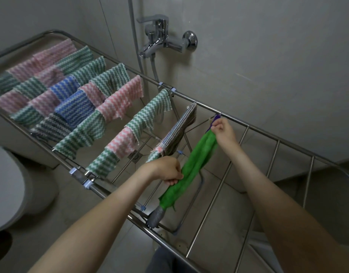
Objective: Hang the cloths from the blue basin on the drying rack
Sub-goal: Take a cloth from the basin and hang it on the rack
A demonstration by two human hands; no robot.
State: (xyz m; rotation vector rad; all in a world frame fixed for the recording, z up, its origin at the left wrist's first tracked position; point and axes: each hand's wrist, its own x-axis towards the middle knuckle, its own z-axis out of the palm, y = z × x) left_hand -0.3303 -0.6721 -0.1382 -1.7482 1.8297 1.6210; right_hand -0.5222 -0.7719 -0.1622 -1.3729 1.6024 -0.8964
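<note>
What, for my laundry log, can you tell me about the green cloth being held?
The green cloth looks like fuzzy microfibre, bunched lengthwise into a long strip over the drying rack. The left hand grips it toward its near end; the right hand pinches its far end, where purple shows. Grey fabric shows below the near end.

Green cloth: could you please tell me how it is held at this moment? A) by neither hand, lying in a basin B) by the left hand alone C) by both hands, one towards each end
C: the left hand grips the green cloth towards its near end and the right hand pinches its far end, above the rack.
</note>
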